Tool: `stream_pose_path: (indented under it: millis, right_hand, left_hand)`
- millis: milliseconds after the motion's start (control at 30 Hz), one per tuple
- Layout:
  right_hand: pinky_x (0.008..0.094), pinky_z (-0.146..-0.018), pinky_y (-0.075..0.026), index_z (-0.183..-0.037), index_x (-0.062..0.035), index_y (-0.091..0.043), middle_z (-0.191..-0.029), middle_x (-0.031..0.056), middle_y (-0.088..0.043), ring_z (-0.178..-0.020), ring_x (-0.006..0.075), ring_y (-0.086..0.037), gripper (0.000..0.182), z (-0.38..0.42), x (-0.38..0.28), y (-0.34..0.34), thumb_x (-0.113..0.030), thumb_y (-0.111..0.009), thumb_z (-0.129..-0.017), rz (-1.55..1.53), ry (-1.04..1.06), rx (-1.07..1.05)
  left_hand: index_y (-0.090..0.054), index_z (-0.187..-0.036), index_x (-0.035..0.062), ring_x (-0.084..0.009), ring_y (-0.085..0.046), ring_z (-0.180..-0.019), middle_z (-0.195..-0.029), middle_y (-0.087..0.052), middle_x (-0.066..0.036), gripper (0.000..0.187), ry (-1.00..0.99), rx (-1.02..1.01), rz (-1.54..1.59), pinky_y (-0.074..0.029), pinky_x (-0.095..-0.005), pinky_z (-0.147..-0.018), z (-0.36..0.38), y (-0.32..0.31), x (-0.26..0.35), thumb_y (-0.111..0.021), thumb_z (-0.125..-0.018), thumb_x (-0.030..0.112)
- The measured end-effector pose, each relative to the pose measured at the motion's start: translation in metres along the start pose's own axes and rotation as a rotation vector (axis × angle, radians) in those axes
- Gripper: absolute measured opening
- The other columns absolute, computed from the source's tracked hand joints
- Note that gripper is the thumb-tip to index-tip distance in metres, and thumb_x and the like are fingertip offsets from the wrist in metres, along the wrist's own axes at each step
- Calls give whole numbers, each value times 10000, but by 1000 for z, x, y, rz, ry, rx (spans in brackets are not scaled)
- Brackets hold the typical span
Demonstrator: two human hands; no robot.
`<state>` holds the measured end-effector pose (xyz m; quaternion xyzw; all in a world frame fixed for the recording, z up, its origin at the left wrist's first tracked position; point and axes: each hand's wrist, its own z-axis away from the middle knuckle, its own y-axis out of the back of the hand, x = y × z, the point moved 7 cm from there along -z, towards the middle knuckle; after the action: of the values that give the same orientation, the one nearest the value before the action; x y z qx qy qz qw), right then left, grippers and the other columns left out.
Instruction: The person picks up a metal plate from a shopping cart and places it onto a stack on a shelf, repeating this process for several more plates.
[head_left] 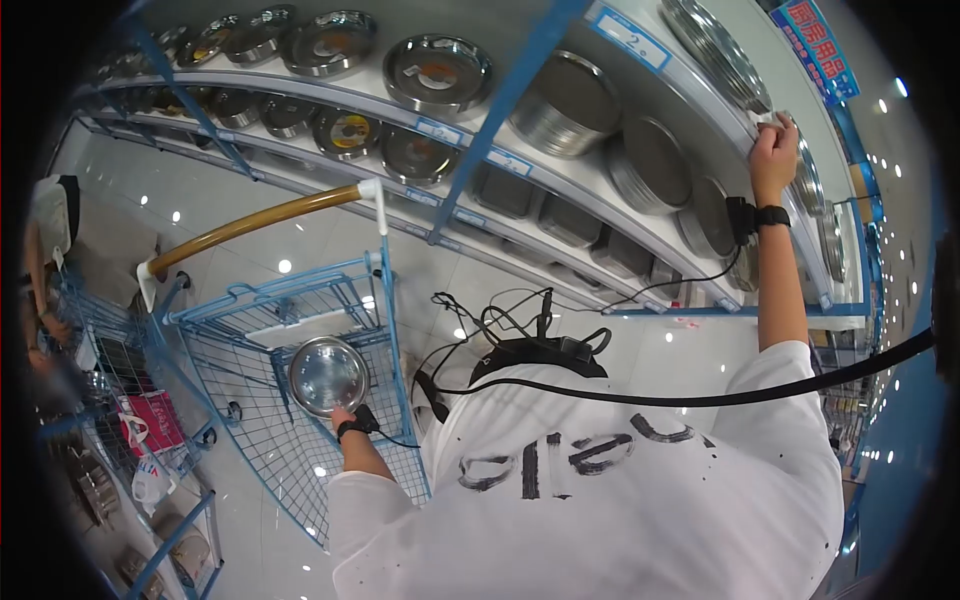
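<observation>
My left hand (343,416) grips the near rim of a shiny round steel basin (328,375). It holds the basin over the blue wire shopping cart (300,440), open side up. My right hand (775,152) is raised to the upper shelf at the right, its fingers curled at the edge of a stack of round steel plates (808,182). Whether a plate is pinched in those fingers is hidden. Beside that hand lies another stack of steel plates (715,50).
Shelves (640,85) carry round steel plates, stacked pans (570,105) and rectangular trays (570,218). Price tags line the shelf edges. The cart has a brown handle (255,225). Another person's hand (55,325) and a second cart with bags (150,420) are at the left. Black cables (640,402) hang across my chest.
</observation>
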<state>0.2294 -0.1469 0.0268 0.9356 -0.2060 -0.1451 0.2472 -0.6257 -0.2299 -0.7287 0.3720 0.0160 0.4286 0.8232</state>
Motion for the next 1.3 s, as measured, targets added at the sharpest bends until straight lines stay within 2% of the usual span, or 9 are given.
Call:
stream_pose_path:
  millis: [67, 167, 400, 533, 667, 867, 1000, 1200, 1300]
  right_hand:
    - [327, -752, -487, -1144, -78, -589, -861, 44, -714, -793, 203, -665, 339, 2, -11, 3, -204, -472, -852, 3, -22, -12]
    - [321, -740, -485, -1149, -84, -587, -855, 34, -712, -778, 195, -660, 340, 2, -9, 4, -200, -470, -852, 6, -44, -17]
    - [336, -709, -489, -1134, -111, -586, -832, 22, -702, -752, 204, -659, 317, 1, -3, 2, -206, -484, -849, -22, -19, 0]
    - [342, -704, -491, -1136, -113, -577, -833, 20, -703, -751, 206, -661, 311, 1, -4, 2, -203, -482, -854, -27, -26, -11]
    - [366, -689, -495, -1147, -124, -569, -830, 24, -700, -750, 228, -661, 309, 0, 0, 0, -203, -480, -861, -35, -15, -20]
    - [382, -663, -493, -1151, -138, -569, -793, 33, -686, -731, 254, -659, 303, 2, -2, 3, -197, -484, -867, -39, 12, 25]
    - [393, -638, -492, -1151, -143, -575, -763, 43, -669, -691, 268, -650, 307, 5, -7, 11, -200, -493, -860, 17, -46, 61]
    - [374, -579, -482, -1123, -147, -600, -717, 45, -649, -635, 250, -635, 313, 6, -6, 19, -173, -549, -815, -134, -42, 115]
    - [346, -572, -485, -1088, -138, -619, -709, 29, -648, -623, 218, -636, 296, 6, -11, 23, -153, -576, -796, -187, -56, 77]
  left_hand:
    - [-610, -1028, -82, -337, -610, -840, -931, -651, -229, 305, 154, 157, 856, -470, -400, -785, -22, -4, -25, -536, -856, 159]
    - [-615, -1074, -17, -347, -633, -833, -981, -668, -226, 288, -196, 55, -1, -490, -387, -735, -8, -28, -17, -547, -794, -17]
    - [-628, -997, -74, -286, -609, -792, -930, -679, -199, 237, -251, 85, 118, -473, -379, -724, 10, -13, 4, -487, -834, 25]
    - [-616, -948, -109, -267, -598, -826, -949, -651, -180, 267, 284, 122, 1184, -464, -368, -730, -2, -42, -43, -483, -865, 108]
    - [-626, -966, -78, -255, -606, -845, -958, -639, -139, 295, 231, -127, 1475, -480, -371, -780, -2, -65, -36, -453, -889, 147]
    - [-624, -879, -53, -265, -610, -813, -872, -635, -177, 275, 32, 53, 1101, -485, -386, -765, 2, -14, -39, -465, -869, 172]
    - [-680, -876, -30, -402, -631, -852, -904, -658, -269, 241, -402, 130, -303, -486, -445, -763, 46, 29, 25, -528, -821, 149]
    - [-673, -843, -14, -392, -644, -768, -839, -671, -218, 244, -571, 360, -412, -516, -443, -668, 108, 95, 77, -570, -815, 205]
    - [-641, -889, -28, -277, -631, -731, -846, -649, -146, 235, -139, 256, 825, -518, -386, -602, 85, 118, 38, -546, -807, 171]
